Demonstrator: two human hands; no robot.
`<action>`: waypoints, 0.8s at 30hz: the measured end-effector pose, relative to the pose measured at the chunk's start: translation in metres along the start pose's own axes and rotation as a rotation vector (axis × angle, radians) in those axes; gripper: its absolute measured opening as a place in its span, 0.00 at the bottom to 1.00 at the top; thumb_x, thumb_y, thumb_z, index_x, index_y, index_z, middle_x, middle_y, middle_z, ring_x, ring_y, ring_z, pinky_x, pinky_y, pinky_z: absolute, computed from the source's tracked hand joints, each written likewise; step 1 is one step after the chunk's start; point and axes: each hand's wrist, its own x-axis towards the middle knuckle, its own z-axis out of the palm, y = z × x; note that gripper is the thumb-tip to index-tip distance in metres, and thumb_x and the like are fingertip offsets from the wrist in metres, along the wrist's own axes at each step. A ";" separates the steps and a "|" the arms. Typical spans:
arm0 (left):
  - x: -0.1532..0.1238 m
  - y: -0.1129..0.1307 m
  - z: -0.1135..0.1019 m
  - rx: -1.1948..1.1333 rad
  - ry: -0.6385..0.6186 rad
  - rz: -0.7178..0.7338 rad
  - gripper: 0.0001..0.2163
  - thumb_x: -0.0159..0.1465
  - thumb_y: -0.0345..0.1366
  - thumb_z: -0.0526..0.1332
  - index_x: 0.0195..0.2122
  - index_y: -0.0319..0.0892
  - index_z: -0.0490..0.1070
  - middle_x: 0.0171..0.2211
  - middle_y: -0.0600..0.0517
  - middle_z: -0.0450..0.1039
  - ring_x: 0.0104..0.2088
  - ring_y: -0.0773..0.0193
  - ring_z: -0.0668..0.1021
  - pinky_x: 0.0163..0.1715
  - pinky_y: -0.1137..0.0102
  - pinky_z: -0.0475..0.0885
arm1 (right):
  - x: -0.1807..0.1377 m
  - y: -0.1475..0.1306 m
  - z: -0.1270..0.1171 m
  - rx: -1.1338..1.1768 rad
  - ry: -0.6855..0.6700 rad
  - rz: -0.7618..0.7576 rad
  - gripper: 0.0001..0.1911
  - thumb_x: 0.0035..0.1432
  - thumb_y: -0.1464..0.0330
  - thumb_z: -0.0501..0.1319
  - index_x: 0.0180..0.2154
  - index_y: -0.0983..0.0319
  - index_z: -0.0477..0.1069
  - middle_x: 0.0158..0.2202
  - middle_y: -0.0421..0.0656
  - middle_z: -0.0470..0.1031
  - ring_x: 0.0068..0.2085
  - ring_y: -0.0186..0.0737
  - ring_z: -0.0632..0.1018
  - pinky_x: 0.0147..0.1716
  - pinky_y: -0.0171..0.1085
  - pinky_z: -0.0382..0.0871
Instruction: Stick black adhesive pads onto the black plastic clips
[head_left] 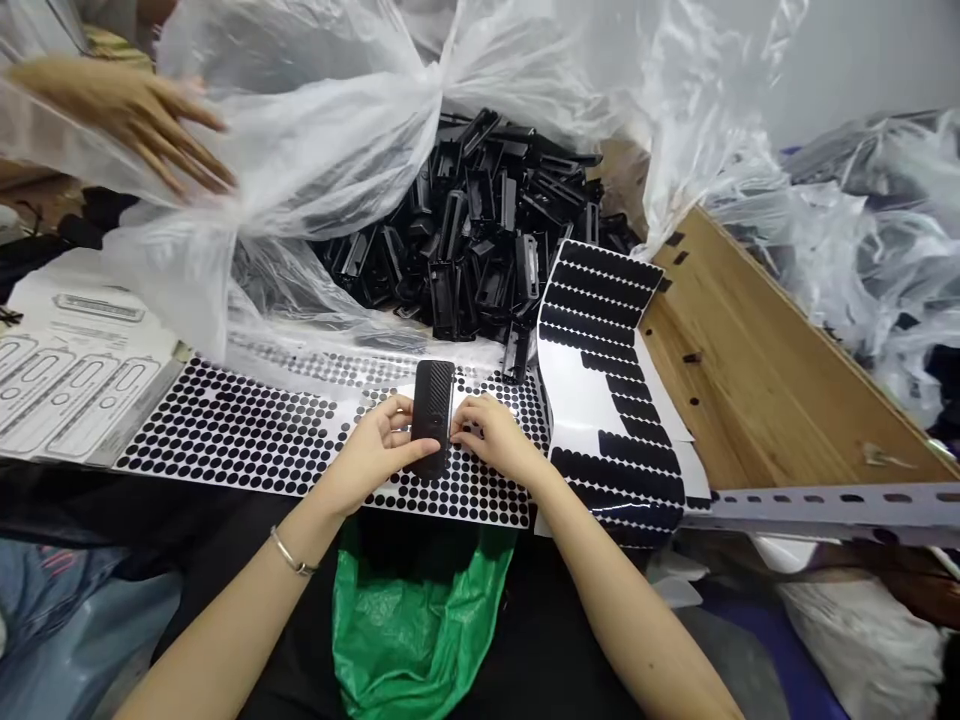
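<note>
My left hand (379, 450) grips a flat black plastic part (433, 410) by its left edge, thumb laid across its lower end. My right hand (491, 435) is pinched against the part's right edge, fingertips pressed together; what they hold, if anything, is too small to see. Both hands hover over a white sheet of small round black stickers (247, 430). Right of it a curled sheet of oblong black pads (600, 330) leans against the pile. A heap of black plastic parts (480, 230) lies in an opened clear plastic bag (315, 150) just beyond.
Another person's hand (127, 115) rests on the clear bag at the top left. White sheets with peeled outlines (67, 380) lie at the left. A wooden board (757, 370) with a slotted metal rail (825, 500) stands at the right. A green bag (412, 620) lies in my lap.
</note>
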 end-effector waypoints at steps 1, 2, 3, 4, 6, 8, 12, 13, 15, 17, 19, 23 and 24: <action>0.000 0.000 0.001 -0.007 -0.002 -0.013 0.16 0.54 0.37 0.71 0.39 0.42 0.67 0.38 0.51 0.78 0.35 0.64 0.81 0.35 0.72 0.77 | 0.000 -0.002 -0.001 0.054 0.004 0.016 0.08 0.56 0.76 0.65 0.26 0.60 0.73 0.32 0.43 0.73 0.40 0.45 0.71 0.45 0.49 0.66; 0.000 0.000 0.001 -0.016 -0.002 -0.027 0.16 0.54 0.38 0.71 0.39 0.41 0.68 0.37 0.51 0.78 0.33 0.65 0.81 0.33 0.72 0.77 | 0.000 -0.003 -0.003 0.137 0.022 0.031 0.08 0.56 0.75 0.64 0.26 0.60 0.73 0.33 0.42 0.72 0.40 0.44 0.71 0.46 0.49 0.67; 0.000 0.000 0.002 -0.026 -0.003 -0.042 0.16 0.54 0.38 0.71 0.39 0.41 0.68 0.36 0.52 0.78 0.32 0.66 0.80 0.31 0.73 0.76 | -0.001 -0.005 -0.006 0.245 0.054 0.046 0.07 0.57 0.74 0.63 0.27 0.59 0.73 0.33 0.42 0.72 0.40 0.43 0.72 0.46 0.48 0.68; 0.000 0.000 0.003 -0.037 -0.003 -0.056 0.17 0.53 0.39 0.71 0.39 0.41 0.68 0.35 0.52 0.78 0.31 0.66 0.80 0.30 0.74 0.76 | -0.003 -0.008 -0.008 0.374 0.097 0.062 0.06 0.57 0.72 0.63 0.27 0.59 0.73 0.35 0.42 0.71 0.40 0.42 0.72 0.46 0.47 0.69; 0.000 0.000 0.004 -0.059 -0.002 -0.071 0.17 0.53 0.39 0.72 0.38 0.41 0.68 0.33 0.53 0.78 0.30 0.67 0.80 0.29 0.74 0.76 | -0.007 -0.014 -0.011 0.648 0.170 0.094 0.05 0.57 0.67 0.64 0.29 0.58 0.73 0.39 0.42 0.70 0.42 0.41 0.73 0.46 0.45 0.71; 0.000 -0.001 0.005 -0.067 -0.007 -0.074 0.16 0.52 0.38 0.72 0.37 0.41 0.68 0.31 0.54 0.78 0.29 0.68 0.80 0.29 0.75 0.76 | -0.013 -0.023 -0.012 0.860 0.182 0.124 0.07 0.56 0.62 0.66 0.30 0.58 0.74 0.45 0.42 0.69 0.46 0.41 0.73 0.47 0.44 0.72; 0.001 -0.003 0.006 -0.050 0.012 -0.085 0.16 0.51 0.36 0.73 0.36 0.41 0.69 0.30 0.53 0.79 0.28 0.68 0.80 0.29 0.75 0.76 | -0.023 -0.039 -0.005 0.975 0.199 0.153 0.09 0.55 0.60 0.68 0.30 0.58 0.76 0.51 0.44 0.66 0.51 0.43 0.73 0.48 0.44 0.72; 0.001 -0.004 0.006 -0.047 0.023 -0.087 0.16 0.50 0.35 0.73 0.36 0.40 0.69 0.30 0.54 0.79 0.27 0.69 0.79 0.28 0.75 0.76 | -0.024 -0.042 -0.003 0.959 0.221 0.151 0.09 0.55 0.60 0.68 0.30 0.58 0.76 0.51 0.44 0.66 0.52 0.45 0.72 0.49 0.45 0.72; 0.002 -0.004 0.007 -0.049 0.042 -0.088 0.16 0.49 0.34 0.73 0.35 0.40 0.69 0.28 0.55 0.78 0.25 0.70 0.79 0.27 0.76 0.75 | -0.025 -0.044 0.001 0.917 0.258 0.144 0.09 0.54 0.60 0.68 0.30 0.58 0.77 0.51 0.45 0.66 0.54 0.46 0.71 0.49 0.46 0.71; 0.002 -0.004 0.007 -0.056 0.049 -0.088 0.16 0.49 0.34 0.73 0.34 0.40 0.69 0.28 0.56 0.78 0.25 0.70 0.79 0.27 0.76 0.75 | -0.024 -0.045 0.004 0.888 0.282 0.131 0.09 0.54 0.60 0.68 0.30 0.58 0.77 0.50 0.45 0.67 0.54 0.46 0.71 0.50 0.46 0.71; 0.002 -0.004 0.008 -0.065 0.052 -0.089 0.16 0.49 0.34 0.73 0.34 0.40 0.69 0.27 0.56 0.77 0.25 0.70 0.79 0.27 0.76 0.76 | -0.024 -0.045 0.005 0.874 0.299 0.117 0.08 0.55 0.60 0.68 0.30 0.57 0.76 0.49 0.45 0.68 0.53 0.46 0.72 0.50 0.46 0.71; 0.002 -0.004 0.008 -0.080 0.061 -0.094 0.16 0.49 0.34 0.74 0.33 0.40 0.68 0.27 0.57 0.77 0.25 0.70 0.79 0.27 0.75 0.76 | -0.025 -0.047 0.006 0.827 0.330 0.103 0.09 0.56 0.59 0.67 0.30 0.57 0.76 0.49 0.45 0.69 0.52 0.46 0.72 0.49 0.45 0.71; 0.002 -0.004 0.008 -0.080 0.062 -0.093 0.16 0.49 0.33 0.74 0.33 0.40 0.68 0.27 0.57 0.77 0.25 0.70 0.79 0.27 0.76 0.76 | -0.025 -0.047 0.006 0.813 0.336 0.102 0.09 0.56 0.59 0.67 0.30 0.57 0.75 0.49 0.45 0.69 0.52 0.46 0.72 0.49 0.45 0.71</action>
